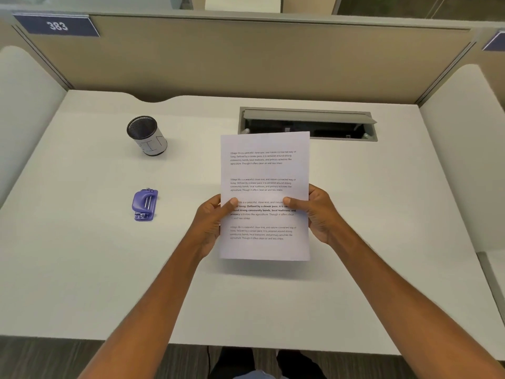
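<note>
Both hands hold a printed sheet of paper (264,187) above the table (355,214), right of its middle. The left hand (211,222) grips the sheet's left edge and the right hand (318,212) its right edge, each with the thumb pressed on the printed face and the fingers curled behind it. The sheet carries 4 blocks of text. Well to its left lie a purple hole punch (144,205) and, farther back, a black mesh cup (146,135). An open cable tray (307,124) sits just behind the sheet.
</note>
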### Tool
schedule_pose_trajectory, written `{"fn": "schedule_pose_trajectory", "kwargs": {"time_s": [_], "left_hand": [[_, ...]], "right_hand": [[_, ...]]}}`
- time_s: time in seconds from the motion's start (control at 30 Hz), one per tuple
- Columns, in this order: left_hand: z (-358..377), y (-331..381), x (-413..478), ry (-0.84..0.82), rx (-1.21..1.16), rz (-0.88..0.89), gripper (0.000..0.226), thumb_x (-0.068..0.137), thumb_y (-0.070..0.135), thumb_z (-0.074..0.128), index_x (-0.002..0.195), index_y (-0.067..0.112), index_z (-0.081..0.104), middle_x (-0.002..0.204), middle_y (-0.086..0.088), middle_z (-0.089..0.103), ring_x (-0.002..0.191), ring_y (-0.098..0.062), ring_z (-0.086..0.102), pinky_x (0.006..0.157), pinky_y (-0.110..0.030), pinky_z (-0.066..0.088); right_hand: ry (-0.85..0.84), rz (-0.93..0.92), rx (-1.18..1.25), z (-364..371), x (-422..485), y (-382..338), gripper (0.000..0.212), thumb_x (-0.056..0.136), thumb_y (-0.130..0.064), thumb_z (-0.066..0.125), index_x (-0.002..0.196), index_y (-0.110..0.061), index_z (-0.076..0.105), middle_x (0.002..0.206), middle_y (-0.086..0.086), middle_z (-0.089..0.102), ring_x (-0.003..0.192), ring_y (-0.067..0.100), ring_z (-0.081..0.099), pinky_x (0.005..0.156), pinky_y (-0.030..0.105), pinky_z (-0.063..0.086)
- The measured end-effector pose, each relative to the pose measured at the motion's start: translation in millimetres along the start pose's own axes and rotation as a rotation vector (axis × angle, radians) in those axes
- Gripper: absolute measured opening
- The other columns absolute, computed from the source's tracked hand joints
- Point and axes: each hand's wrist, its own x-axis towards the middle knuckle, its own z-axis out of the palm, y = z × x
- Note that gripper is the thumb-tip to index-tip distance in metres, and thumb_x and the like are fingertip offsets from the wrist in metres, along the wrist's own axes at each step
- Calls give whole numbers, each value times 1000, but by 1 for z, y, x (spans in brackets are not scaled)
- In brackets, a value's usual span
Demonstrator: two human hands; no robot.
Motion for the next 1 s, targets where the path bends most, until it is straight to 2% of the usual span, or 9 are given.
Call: {"fn": "schedule_pose_trajectory", "kwargs": {"time_s": [0.1, 0.33, 0.5, 0.6, 0.63, 0.7, 0.8, 0.9, 1.0], "left_hand": [[-26, 7, -1, 100, 56, 21, 20, 101, 36, 79, 119, 28, 82, 123, -6, 84, 104, -21, 82, 89, -38, 66], [-109, 34, -6, 437, 77, 120, 21, 102, 22, 77, 122, 16, 77, 104, -1, 82, 94, -18, 82, 84, -34, 67], [-162, 55, -3, 723, 235, 177, 14, 94, 17, 75, 103, 25, 82, 106, -3, 81, 88, -23, 73, 83, -37, 62], [-187, 61, 3, 827, 407, 180, 16, 96, 21, 72, 108, 29, 81, 111, 2, 80, 95, -16, 71, 75, -15, 53], [-194, 63, 6, 842, 447, 167, 18, 97, 24, 73, 112, 27, 80, 112, 3, 79, 97, -14, 69, 73, -12, 49], [-206, 64, 12, 852, 496, 125, 26, 97, 30, 76, 122, 21, 78, 117, 1, 77, 102, -17, 68, 83, -19, 49], [-219, 65, 23, 809, 492, 49, 34, 98, 33, 80, 125, 13, 77, 126, -8, 78, 103, -25, 69, 100, -39, 59], [-226, 64, 31, 737, 472, -7, 17, 97, 25, 81, 108, 12, 79, 123, -17, 79, 114, -41, 76, 109, -53, 60], [-232, 61, 36, 703, 448, -32, 4, 97, 16, 81, 96, 13, 78, 117, -22, 80, 100, -37, 78, 106, -55, 63]], "right_hand": [[-3, 7, -8, 4, 5, 4, 48, 87, -1, 86, 132, -10, 73, 129, 11, 80, 112, 35, 80, 88, 45, 67], [0, 30, -22, 21, 19, 15, 47, 86, -1, 86, 132, -10, 74, 128, 12, 81, 110, 35, 80, 85, 42, 67], [-14, 66, -27, 28, 29, 26, 51, 81, -7, 90, 130, -12, 76, 130, 13, 80, 113, 37, 79, 86, 42, 67], [-17, 70, -32, 32, 32, 33, 54, 76, -12, 94, 128, -15, 78, 131, 13, 79, 112, 36, 80, 85, 41, 67], [-16, 72, -34, 33, 33, 35, 54, 77, -12, 94, 128, -15, 78, 131, 13, 79, 112, 36, 80, 85, 41, 67], [-11, 78, -41, 35, 35, 40, 52, 77, -12, 95, 127, -17, 79, 131, 13, 79, 112, 36, 80, 85, 42, 67], [8, 89, -58, 38, 36, 45, 51, 77, -14, 96, 126, -19, 80, 130, 13, 80, 112, 36, 80, 84, 42, 67], [26, 91, -64, 41, 36, 48, 52, 74, -16, 96, 124, -19, 81, 129, 12, 80, 110, 35, 81, 83, 41, 67], [37, 88, -65, 42, 36, 50, 51, 75, -15, 95, 123, -19, 81, 129, 12, 80, 109, 35, 81, 82, 41, 67]]}}
